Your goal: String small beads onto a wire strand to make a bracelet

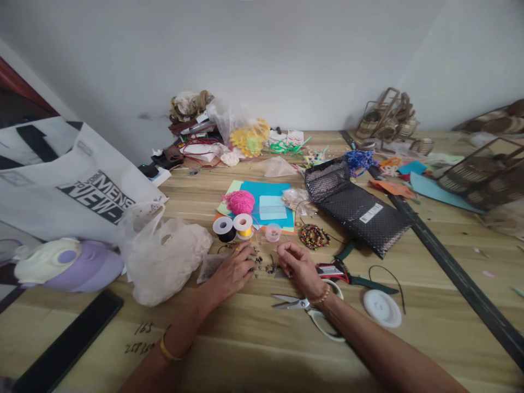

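dark beads [258, 260], just beside left fingers [246, 266]

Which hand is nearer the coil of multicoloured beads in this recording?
The right. The right hand is just in front of the coil, slightly to its left; the left hand is farther left, beside the loose beads.

A white printed bag [49, 185] stands at the far left of the bench [245, 355], with a purple-and-cream object [88, 266] in front of it and a crumpled plastic bag [158, 267] just beside. Nearer lies a long black slab [69, 341]. A pink yarn ball [241, 202] rests on coloured paper [286, 191]. Rightward lie a black padded envelope [356, 204] with a white label [371, 213] and a dark strip [454, 254]. Small woven baskets [387, 120] and a yellow flower [249, 139] sit near the wall [262, 54].
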The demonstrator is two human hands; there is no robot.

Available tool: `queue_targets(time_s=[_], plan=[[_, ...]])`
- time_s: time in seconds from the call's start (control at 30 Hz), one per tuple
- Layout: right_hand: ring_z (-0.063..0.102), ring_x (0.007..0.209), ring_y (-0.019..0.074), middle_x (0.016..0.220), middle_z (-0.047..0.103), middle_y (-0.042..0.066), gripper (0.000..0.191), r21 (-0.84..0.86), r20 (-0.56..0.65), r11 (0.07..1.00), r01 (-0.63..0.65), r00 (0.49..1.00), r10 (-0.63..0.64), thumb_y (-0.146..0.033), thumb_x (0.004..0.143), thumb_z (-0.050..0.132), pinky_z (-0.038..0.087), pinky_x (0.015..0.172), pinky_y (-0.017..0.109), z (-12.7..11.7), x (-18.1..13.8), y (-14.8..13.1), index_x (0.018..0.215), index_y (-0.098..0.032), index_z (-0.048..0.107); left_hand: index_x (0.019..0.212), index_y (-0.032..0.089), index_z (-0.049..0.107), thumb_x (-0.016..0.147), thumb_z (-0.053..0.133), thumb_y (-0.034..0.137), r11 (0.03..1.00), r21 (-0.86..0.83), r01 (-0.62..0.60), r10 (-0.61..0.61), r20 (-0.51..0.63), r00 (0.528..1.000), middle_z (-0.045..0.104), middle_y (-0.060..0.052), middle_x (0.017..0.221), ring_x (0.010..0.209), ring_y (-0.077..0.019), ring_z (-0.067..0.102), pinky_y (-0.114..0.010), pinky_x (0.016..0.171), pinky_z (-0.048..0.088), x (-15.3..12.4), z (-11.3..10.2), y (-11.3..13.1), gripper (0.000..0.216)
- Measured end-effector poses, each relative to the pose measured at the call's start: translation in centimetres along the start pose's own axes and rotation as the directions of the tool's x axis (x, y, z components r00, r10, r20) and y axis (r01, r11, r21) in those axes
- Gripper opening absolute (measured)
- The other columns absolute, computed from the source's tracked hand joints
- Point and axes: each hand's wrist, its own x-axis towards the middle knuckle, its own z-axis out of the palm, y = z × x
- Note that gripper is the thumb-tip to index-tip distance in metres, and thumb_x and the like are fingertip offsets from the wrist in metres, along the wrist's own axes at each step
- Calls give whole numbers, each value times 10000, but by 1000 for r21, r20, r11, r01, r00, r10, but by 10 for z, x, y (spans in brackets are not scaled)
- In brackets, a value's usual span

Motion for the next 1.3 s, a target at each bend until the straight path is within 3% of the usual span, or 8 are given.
queue_targets(time_s=[0.23, 0.37, 0.43, 0.53, 0.67, 0.77, 1.07, 1.3], plan=[[338, 427, 59, 542, 442, -62, 358, -26, 6, 999, 20, 1000, -20, -499, 707, 728, 255, 389, 185, -2, 1, 4, 725, -176, 576, 788, 183, 692, 832, 567, 97, 993, -116, 16, -34, -150, 988, 606, -94, 1134, 1262, -272, 405, -450, 1043, 383, 4, -1, 4, 159], [337, 448, 67, 564, 437, -55, 337, -102, 24, 991, 89, 996, -87, -489, 749, 696, 272, 412, 193, 0, -3, 3, 736, -176, 572, 777, 177, 704, 809, 617, 150, 913, -401, 75, -208, -298, 932, 652, -82, 937, 963, -222, 589, -383, 897, 462, 9, -6, 13, 97], [385, 498, 86, 614, 470, -33, 310, -169, 46, 971, 168, 986, -163, -470, 787, 666, 314, 451, 208, 2, -5, 2, 742, -176, 579, 769, 168, 710, 783, 649, 198, 781, -602, 168, -379, -242, 893, 669, -63, 843, 829, -198, 613, -330, 795, 477, 10, -7, 19, 70], [469, 625, 129, 710, 517, 8, 260, -305, 80, 898, 316, 948, -306, -412, 842, 618, 380, 543, 237, 5, -10, 1, 736, -176, 588, 753, 158, 711, 748, 684, 284, 433, -852, 295, -574, -8, 819, 667, -25, 692, 661, -157, 591, -272, 647, 448, 11, -3, 24, 129], [500, 682, 147, 768, 535, 27, 186, -434, 136, 795, 424, 903, -407, -325, 877, 580, 391, 558, 242, 8, -15, 1, 756, -183, 587, 706, 141, 696, 645, 768, 328, -10, -977, 214, -607, 176, 775, 645, -4, 606, 596, -124, 555, -258, 623, 426, 14, 8, 29, 210], [514, 700, 149, 788, 544, 34, 145, -471, 178, 747, 469, 880, -441, -269, 883, 568, 399, 560, 240, 9, -17, 1, 766, -185, 586, 674, 131, 682, 586, 817, 317, -190, -970, 150, -564, 233, 793, 637, -2, 596, 594, -115, 547, -258, 631, 423, 16, 13, 33, 246], [511, 700, 150, 782, 540, 33, 136, -475, 199, 745, 468, 882, -428, -256, 884, 567, 396, 549, 237, 8, -17, 1, 768, -186, 584, 670, 124, 711, 554, 847, 287, -255, -959, 128, -561, 254, 788, 648, -14, 595, 602, -117, 549, -256, 646, 414, 16, 12, 35, 242], [501, 677, 143, 771, 545, 28, 146, -466, 227, 755, 461, 888, -401, -261, 891, 563, 395, 554, 238, 8, -18, 0, 772, -185, 602, 699, 132, 724, 599, 822, 295, -169, -973, 159, -565, 228, 793, 652, -9, 608, 611, -115, 545, -253, 646, 400, 14, 18, 32, 214]])
